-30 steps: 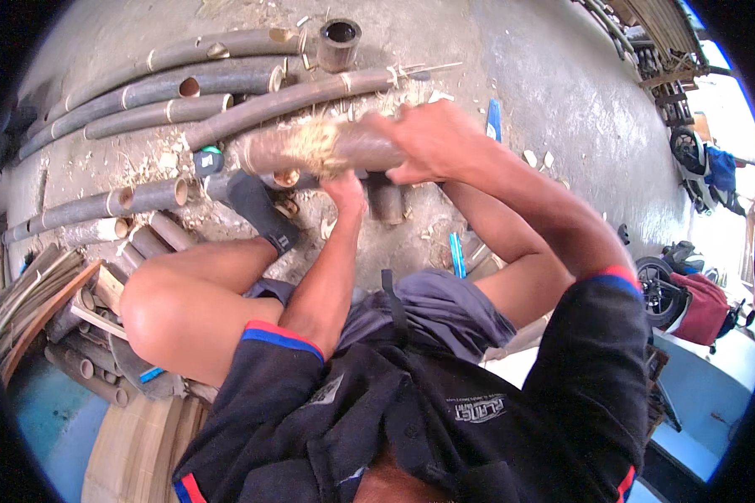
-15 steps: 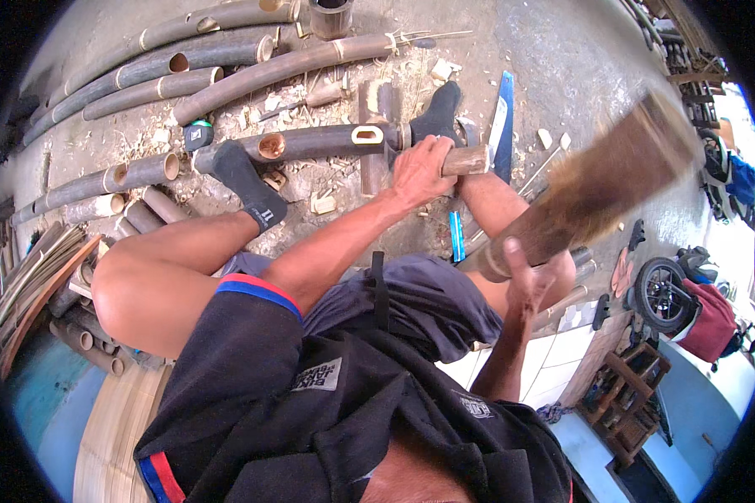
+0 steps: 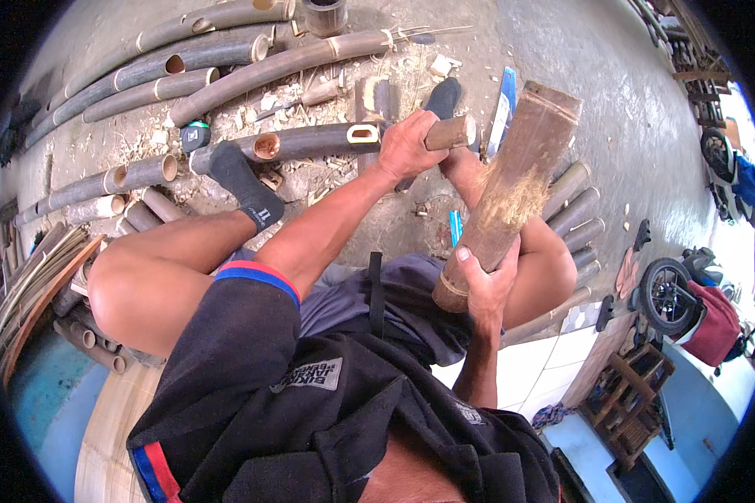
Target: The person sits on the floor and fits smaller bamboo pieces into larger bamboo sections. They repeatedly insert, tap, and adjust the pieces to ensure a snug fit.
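Note:
My left hand point(image 3: 403, 149) is wrapped round a tool's thick wooden handle point(image 3: 451, 132), which looks like a chisel's. Its blade is mostly hidden beneath the hand. Just left of it, a dark bamboo pole point(image 3: 319, 143) lies across the floor, with a round hole and a pale-rimmed oval slot cut in it. My socked feet are beside the pole. In my right hand point(image 3: 488, 289) is a thick bamboo mallet point(image 3: 524, 151), gripped near its lower end and tilted up to the right. Frayed fibres mark its middle. A gap separates mallet and handle.
More bamboo poles point(image 3: 285, 67) lie at the far left. Among wood chips are another wooden-handled chisel point(image 3: 319, 94), a tape measure point(image 3: 195, 135) and a blue-edged saw point(image 3: 502, 109). Split strips point(image 3: 38, 285) are piled at left; cut bamboo lengths point(image 3: 575, 210) lie beyond my right knee.
The bamboo mallet has swung left and more upright, closer to the wooden handle, with my right hand moving left and slightly down. My left hand has shifted slightly up and left with the handle.

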Motion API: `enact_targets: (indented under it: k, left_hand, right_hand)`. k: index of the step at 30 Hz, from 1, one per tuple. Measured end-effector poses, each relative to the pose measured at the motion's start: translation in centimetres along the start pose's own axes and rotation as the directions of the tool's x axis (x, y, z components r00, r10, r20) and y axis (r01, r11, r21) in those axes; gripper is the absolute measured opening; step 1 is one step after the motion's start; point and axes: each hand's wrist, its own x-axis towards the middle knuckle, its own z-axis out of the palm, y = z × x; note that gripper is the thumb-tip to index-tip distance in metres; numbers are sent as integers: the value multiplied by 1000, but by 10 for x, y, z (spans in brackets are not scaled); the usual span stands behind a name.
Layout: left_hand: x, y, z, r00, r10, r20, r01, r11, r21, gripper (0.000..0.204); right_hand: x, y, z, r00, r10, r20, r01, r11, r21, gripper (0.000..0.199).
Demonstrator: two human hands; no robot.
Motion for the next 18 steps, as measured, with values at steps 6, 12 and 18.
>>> enact_targets:
  k: [6,12,18]
  left_hand:
    - [-6,-7,1,999,-28,27,28,999,-14,38]
    - [-20,-1,8,999,-26,-18,26,999,-34,38]
    - [-18,-4,11,996,-73,-56,67,993,-98,40]
  right_hand:
    - [4,-10,4,1000,3,-11,-2,1000,29,90]
    - [5,-18,4,1000,19,-9,-19,998,53,91]
    - [4,-20,4,997,-63,-34,62,998,-2,85]
